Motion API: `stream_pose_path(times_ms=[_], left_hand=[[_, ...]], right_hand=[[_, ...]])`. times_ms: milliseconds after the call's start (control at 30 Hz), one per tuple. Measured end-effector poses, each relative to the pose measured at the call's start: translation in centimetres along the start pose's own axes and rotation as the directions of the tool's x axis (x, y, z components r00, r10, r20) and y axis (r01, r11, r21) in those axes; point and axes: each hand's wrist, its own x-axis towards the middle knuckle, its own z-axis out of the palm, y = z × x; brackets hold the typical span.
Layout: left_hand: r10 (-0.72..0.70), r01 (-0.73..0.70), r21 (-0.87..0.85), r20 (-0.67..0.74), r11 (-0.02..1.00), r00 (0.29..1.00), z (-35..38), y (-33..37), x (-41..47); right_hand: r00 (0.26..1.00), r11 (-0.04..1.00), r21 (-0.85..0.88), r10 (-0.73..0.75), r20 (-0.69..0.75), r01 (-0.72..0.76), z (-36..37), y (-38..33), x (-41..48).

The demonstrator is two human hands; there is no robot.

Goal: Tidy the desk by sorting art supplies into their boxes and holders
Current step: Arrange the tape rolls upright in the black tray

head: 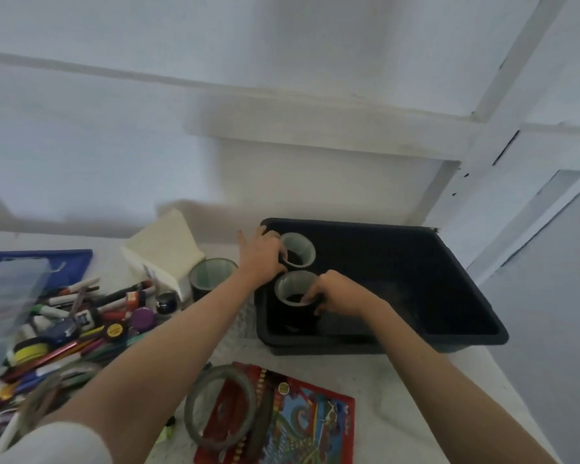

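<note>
Nine o'clock: the heap of pens and markers sprawls unsorted on the worktop. A third tape roll stands just outside the black bin. The left grip curls round the far tape roll at the bin's eleven o'clock corner. The right grip pinches the wall of the near tape roll, fingers inside its core — both rolls within the bin's walls. Early going, I'd judge — most of the sorting is not yet done.
</note>
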Motion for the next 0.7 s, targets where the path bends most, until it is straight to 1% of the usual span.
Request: stream_pose_path(times_ms=[100,167,267,367,433,500,600,633,700], left_hand=[[-0.044,0.048,0.133,-0.028,0.99,0.999,0.2,0.3,0.4],[-0.045,0.047,0.176,-0.012,0.983,0.999,0.2,0.1,1.0],[-0.04,0.033,0.183,0.037,0.983,0.998,0.1,0.0,1.4],[-0.042,0.04,0.054,0.029,0.998,0.999,0.7,-0.1,1.0],[-0.034,0.034,-0.036,0.005,0.999,0.999,1.0,-0.3,0.5],[-0.016,0.017,-0.119,0.012,0.993,1.0,1.1,-0.5,0.0],[-0.01,0.018,-0.264,0.032,0.964,0.999,0.6,-0.5,-1.0],[-0.02,0.023,-0.3,0.012,0.954,1.0,0.4,-0.6,-1.4],[-0.04,0.018,-0.373,-0.052,0.928,0.998,-0.1,-0.9,-2.3]], right_hand=[[0.999,0.996,-0.083,-0.043,-0.019,0.041,1.4,1.1,1.1],[0.998,0.994,-0.098,-0.045,-0.049,0.04,1.9,1.7,1.6],[0.979,0.989,-0.128,-0.099,-0.179,0.077,2.3,2.5,1.8],[0.951,0.967,-0.25,-0.121,-0.285,0.048,2.6,2.8,1.6],[0.946,0.955,-0.298,-0.108,-0.307,0.013,2.7,2.9,1.5],[0.943,0.952,-0.307,-0.104,-0.317,0.002,2.8,3.2,1.6],[0.943,0.969,-0.242,-0.131,-0.305,0.056,2.9,3.5,1.8],[0.94,0.978,-0.194,-0.139,-0.31,0.08,2.9,3.3,1.8],[0.916,0.986,-0.118,-0.153,-0.372,0.117,2.9,2.6,1.8]])
